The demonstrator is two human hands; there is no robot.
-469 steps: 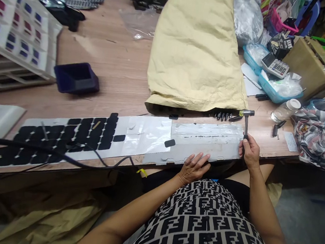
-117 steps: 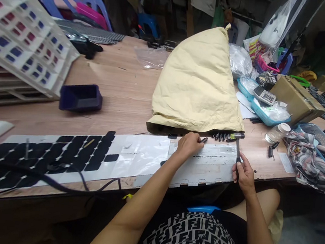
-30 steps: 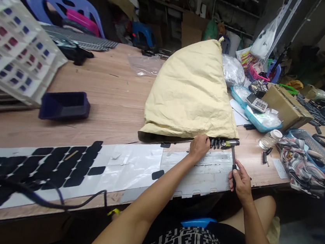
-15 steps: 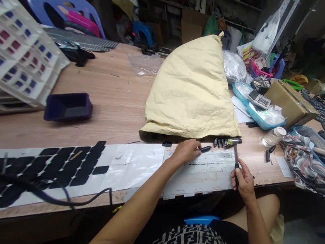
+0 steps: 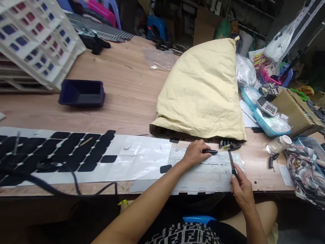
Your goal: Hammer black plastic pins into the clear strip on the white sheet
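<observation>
My left hand (image 5: pixel 197 152) is closed on a short black pen-like piece (image 5: pixel 211 152), held low over a white board (image 5: pixel 203 177) at the table's front edge. My right hand (image 5: pixel 242 188) is wrapped round the dark handle of a small hammer (image 5: pixel 230 161). Its yellowish head points away from me, to the right of the black piece and apart from it. Several similar black pieces (image 5: pixel 224 142) lie in a row just behind the hammer head, at the mouth of a large cream sack (image 5: pixel 202 91).
Black rounded pads (image 5: pixel 71 147) cover the white sheet at left, with a dark cable (image 5: pixel 43 186) crossing them. Behind are a purple bin (image 5: pixel 82 94) and a white crate (image 5: pixel 37 33). At right stand a capped jar (image 5: pixel 279 144), a bundled cloth (image 5: pixel 306 169) and a cardboard box (image 5: pixel 297 112).
The camera view has shifted, so the table's contents sit further right. My right hand has tilted the hammer, its head lower and more to the left. My left hand keeps the black piece.
</observation>
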